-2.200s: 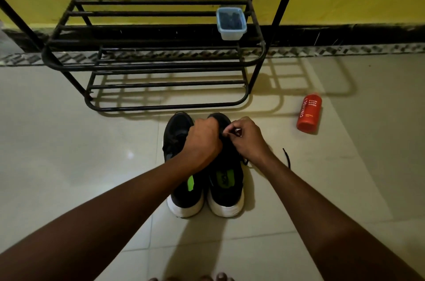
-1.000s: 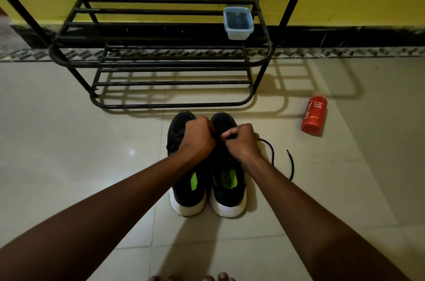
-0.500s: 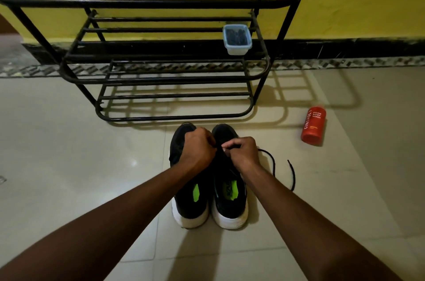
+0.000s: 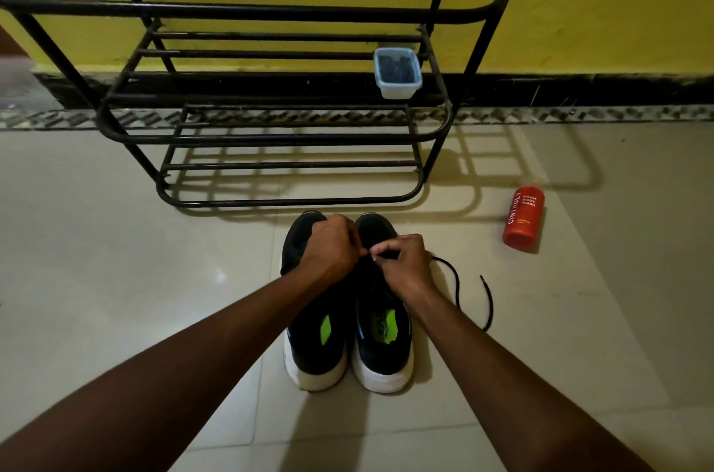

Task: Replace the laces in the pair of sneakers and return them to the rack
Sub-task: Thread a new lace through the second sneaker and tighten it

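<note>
Two black sneakers with white soles, the left sneaker (image 4: 315,336) and right sneaker (image 4: 382,348), stand side by side on the tiled floor (image 4: 116,278), toes toward a black metal rack (image 4: 270,12). The right hand (image 4: 405,265) pinches a black lace (image 4: 459,290) that trails onto the floor. The left hand (image 4: 332,249) is curled over the right sneaker's front, perhaps gripping the lace too. A red bottle (image 4: 523,218) lies well to the right.

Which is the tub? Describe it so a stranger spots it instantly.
Start at the black metal shoe rack against the yellow wall. At the right end of its second-lowest shelf sits a small pale-blue rectangular plastic tub. The red cylindrical bottle, by contrast, lies on the floor.
</note>
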### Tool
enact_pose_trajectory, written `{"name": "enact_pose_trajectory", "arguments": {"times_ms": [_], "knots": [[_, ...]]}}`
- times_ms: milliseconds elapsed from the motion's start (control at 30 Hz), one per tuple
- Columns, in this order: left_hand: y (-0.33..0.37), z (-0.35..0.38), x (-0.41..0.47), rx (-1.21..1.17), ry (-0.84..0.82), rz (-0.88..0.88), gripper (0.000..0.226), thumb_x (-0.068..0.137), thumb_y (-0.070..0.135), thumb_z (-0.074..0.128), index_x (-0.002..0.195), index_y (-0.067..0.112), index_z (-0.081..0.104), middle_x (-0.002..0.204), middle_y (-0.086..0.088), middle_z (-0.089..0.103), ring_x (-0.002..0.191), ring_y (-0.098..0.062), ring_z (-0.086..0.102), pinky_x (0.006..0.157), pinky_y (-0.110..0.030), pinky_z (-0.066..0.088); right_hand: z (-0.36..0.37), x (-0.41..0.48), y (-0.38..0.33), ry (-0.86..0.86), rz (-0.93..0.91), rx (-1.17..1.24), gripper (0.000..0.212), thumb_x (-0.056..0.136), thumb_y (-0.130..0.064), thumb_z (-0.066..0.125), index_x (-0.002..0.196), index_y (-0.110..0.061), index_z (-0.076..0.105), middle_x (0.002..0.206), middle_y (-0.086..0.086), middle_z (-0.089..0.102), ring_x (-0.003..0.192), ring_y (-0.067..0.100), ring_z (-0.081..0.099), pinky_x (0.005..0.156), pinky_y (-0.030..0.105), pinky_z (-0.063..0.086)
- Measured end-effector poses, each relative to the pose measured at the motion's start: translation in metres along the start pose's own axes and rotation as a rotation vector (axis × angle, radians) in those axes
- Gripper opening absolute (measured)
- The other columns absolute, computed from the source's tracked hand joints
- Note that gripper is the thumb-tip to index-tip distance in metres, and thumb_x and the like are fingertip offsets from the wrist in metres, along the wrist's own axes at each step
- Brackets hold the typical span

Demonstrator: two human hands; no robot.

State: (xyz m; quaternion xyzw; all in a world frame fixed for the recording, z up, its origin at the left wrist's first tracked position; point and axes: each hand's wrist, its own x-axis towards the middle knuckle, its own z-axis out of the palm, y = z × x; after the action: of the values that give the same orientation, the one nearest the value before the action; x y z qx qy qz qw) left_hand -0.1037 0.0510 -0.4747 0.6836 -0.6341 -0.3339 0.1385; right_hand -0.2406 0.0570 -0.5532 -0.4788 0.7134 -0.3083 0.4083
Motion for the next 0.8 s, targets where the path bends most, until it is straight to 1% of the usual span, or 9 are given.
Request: {"name": "enact_pose_trajectory", "arguments": {"times_ms": [33, 100, 167, 233, 333, 367, 467, 567, 800], "knots": [[0.001, 0.000, 0.001, 0.005, -0.004, -0.007, 0.019, 0.085, 0.019, 0.080, 0.074, 0.024, 0.065, 0.095, -0.006, 0.067, 0.089, -0.016, 0.064, 0.076, -0.023, 0.047, -0.006, -0.005, -0.008, -0.017, 0.003, 0.038, 0.027, 0.076, -0.013, 0.081, 0.061, -0.034, 0.075, 0.089, -0.005, 0.072, 0.091, 0.014, 0.069, 0.087, 0.034, 0.056], [0.002, 0.001, 0.001, 0.009, -0.009, -0.005, 0.015, 0.086, 0.018, 0.079, 0.078, 0.022, 0.067, 0.091, -0.004, 0.067, 0.088, -0.016, 0.064, 0.076, -0.024, 0.047, -0.018, -0.013, -0.015, -0.064, -0.010, 0.108, 0.038, 0.081, 0.004, 0.076, 0.064, -0.030, 0.073, 0.079, -0.006, 0.072, 0.082, 0.007, 0.068, 0.083, 0.025, 0.054], [0.002, 0.001, -0.001, 0.015, -0.005, 0.008, 0.008, 0.087, 0.018, 0.078, 0.084, 0.019, 0.070, 0.088, -0.002, 0.065, 0.087, -0.016, 0.065, 0.074, -0.024, 0.047, -0.022, -0.014, -0.017, -0.071, -0.039, 0.107, 0.039, 0.080, 0.008, 0.075, 0.066, -0.028, 0.072, 0.077, -0.007, 0.071, 0.079, 0.006, 0.067, 0.081, 0.023, 0.052], [0.003, 0.001, -0.003, 0.017, 0.001, 0.009, 0.005, 0.088, 0.017, 0.076, 0.089, 0.015, 0.071, 0.089, -0.003, 0.065, 0.086, -0.016, 0.064, 0.074, -0.025, 0.049, -0.017, -0.012, -0.013, -0.038, -0.047, 0.064, 0.040, 0.079, 0.003, 0.078, 0.060, -0.032, 0.071, 0.080, -0.007, 0.072, 0.085, 0.010, 0.069, 0.084, 0.029, 0.054], [0.003, 0.001, -0.004, 0.017, -0.001, -0.003, 0.007, 0.090, 0.016, 0.074, 0.093, 0.011, 0.072, 0.095, -0.007, 0.069, 0.089, -0.016, 0.064, 0.080, -0.028, 0.053, -0.006, -0.006, -0.002, -0.001, -0.054, -0.047, 0.027, 0.075, -0.019, 0.080, 0.071, -0.044, 0.073, 0.099, -0.004, 0.068, 0.101, 0.019, 0.066, 0.092, 0.042, 0.055], [0.003, 0.001, -0.004, 0.016, -0.001, -0.007, 0.008, 0.090, 0.016, 0.074, 0.095, 0.010, 0.072, 0.096, -0.008, 0.070, 0.090, -0.017, 0.065, 0.081, -0.029, 0.054, -0.007, -0.010, -0.007, 0.013, -0.058, -0.076, 0.023, 0.077, -0.021, 0.079, 0.072, -0.042, 0.072, 0.105, -0.004, 0.063, 0.104, 0.020, 0.062, 0.095, 0.043, 0.052], [0.003, 0.002, -0.004, 0.012, 0.001, -0.024, 0.011, 0.091, 0.017, 0.073, 0.098, 0.009, 0.072, 0.098, -0.008, 0.071, 0.090, -0.017, 0.066, 0.082, -0.030, 0.055, -0.014, -0.023, -0.016, 0.047, -0.088, -0.162, 0.024, 0.087, -0.015, 0.075, 0.074, -0.033, 0.066, 0.108, -0.006, 0.047, 0.107, 0.017, 0.047, 0.093, 0.038, 0.045], [0.004, 0.004, -0.002, 0.017, 0.003, -0.041, 0.016, 0.091, 0.022, 0.073, 0.100, 0.008, 0.071, 0.096, -0.008, 0.071, 0.090, -0.020, 0.069, 0.082, -0.034, 0.058, -0.015, -0.024, -0.016, 0.061, -0.117, -0.205, 0.021, 0.088, -0.014, 0.073, 0.079, -0.030, 0.066, 0.108, -0.005, 0.045, 0.111, 0.021, 0.048, 0.093, 0.045, 0.048], [0.005, 0.007, 0.000, 0.050, 0.020, -0.051, 0.023, 0.092, 0.026, 0.072, 0.102, 0.006, 0.069, 0.098, -0.010, 0.070, 0.086, -0.021, 0.068, 0.077, -0.033, 0.057, -0.012, -0.023, -0.017, 0.017, -0.111, -0.257, 0.023, 0.090, -0.008, 0.066, 0.083, -0.029, 0.062, 0.112, -0.007, 0.039, 0.108, 0.015, 0.033, 0.097, 0.048, 0.040]]}}
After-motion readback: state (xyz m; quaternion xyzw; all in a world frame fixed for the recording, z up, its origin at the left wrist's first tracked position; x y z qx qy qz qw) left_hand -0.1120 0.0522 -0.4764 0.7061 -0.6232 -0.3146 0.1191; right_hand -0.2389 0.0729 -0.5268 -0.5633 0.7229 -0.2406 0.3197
